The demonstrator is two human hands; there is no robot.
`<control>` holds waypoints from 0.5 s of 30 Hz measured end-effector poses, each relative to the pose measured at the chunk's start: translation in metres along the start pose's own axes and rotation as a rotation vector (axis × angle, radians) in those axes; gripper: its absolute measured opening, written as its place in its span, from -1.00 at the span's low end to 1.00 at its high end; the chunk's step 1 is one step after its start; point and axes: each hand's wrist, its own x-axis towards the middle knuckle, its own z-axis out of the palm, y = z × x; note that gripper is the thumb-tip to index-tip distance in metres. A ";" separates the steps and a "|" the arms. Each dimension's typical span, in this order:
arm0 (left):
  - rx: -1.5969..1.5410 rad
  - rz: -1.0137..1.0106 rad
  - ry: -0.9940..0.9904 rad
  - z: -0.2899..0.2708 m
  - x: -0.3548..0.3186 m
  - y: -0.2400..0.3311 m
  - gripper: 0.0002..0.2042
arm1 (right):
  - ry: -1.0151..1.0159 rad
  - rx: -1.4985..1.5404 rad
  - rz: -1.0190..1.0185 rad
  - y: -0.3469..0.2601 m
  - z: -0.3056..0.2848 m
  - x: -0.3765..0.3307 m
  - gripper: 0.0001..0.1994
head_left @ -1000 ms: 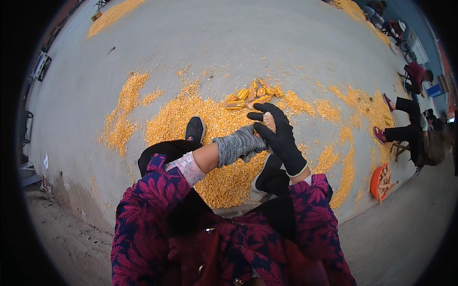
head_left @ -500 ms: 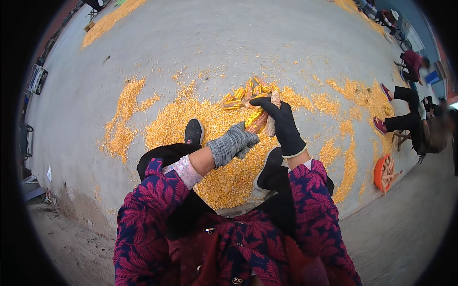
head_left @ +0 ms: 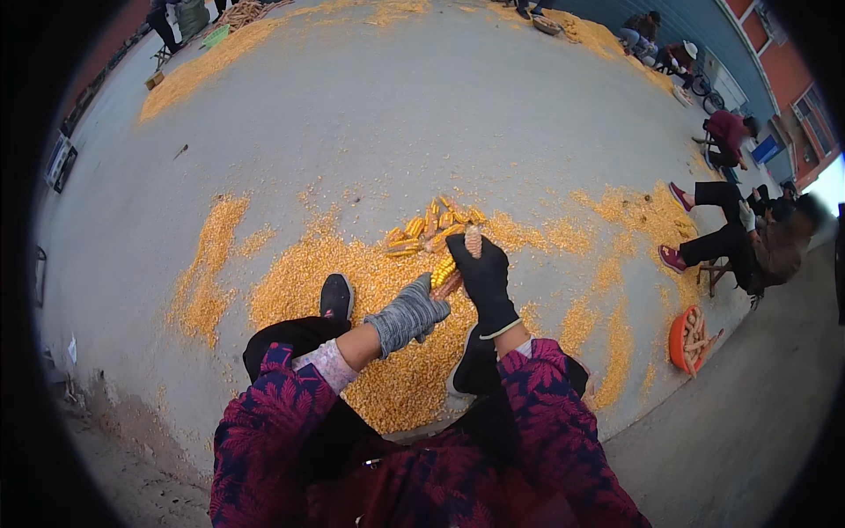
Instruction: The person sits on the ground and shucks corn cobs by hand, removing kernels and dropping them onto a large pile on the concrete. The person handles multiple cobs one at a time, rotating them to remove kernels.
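Note:
My left hand (head_left: 407, 312), in a grey knitted glove, is closed around a partly shelled ear of corn (head_left: 444, 273). Yellow kernels cover one side of that ear, while the other side shows reddish bare cob. My right hand (head_left: 486, 280), in a black glove, grips a pale stripped cob (head_left: 473, 240) whose end sticks up above the fingers; the rest is hidden by the glove. Both hands meet over a heap of loose kernels (head_left: 396, 396) between my feet. Just beyond them lie several yellow ears (head_left: 404, 247), some partly stripped.
Thinner drifts of kernels (head_left: 204, 282) spread over the concrete to either side. An orange basin (head_left: 678, 343) of bare cobs stands at the right. Close by sits a person (head_left: 779, 251) on a low stool, legs stretched toward the kernels. Other people sit farther back.
The whole scene sits lower in the picture, with more of the far yard showing. The stripped cob in my right hand has shifted and turned, so less of it shows. Both hands keep hold.

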 end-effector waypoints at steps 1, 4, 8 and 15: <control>0.075 0.029 0.001 -0.002 -0.001 0.000 -0.25 | -0.117 0.249 -0.031 0.010 -0.009 0.006 -0.75; 0.172 0.117 -0.057 -0.010 -0.003 -0.003 -0.25 | -0.319 0.469 -0.137 0.015 -0.026 0.006 -0.67; -0.258 0.048 -0.129 -0.005 -0.015 0.000 -0.50 | -0.382 0.299 -0.328 0.015 -0.023 0.009 -0.73; -0.421 -0.029 -0.406 -0.004 -0.030 0.002 -0.79 | -0.285 0.497 -0.332 -0.003 -0.017 -0.009 -0.85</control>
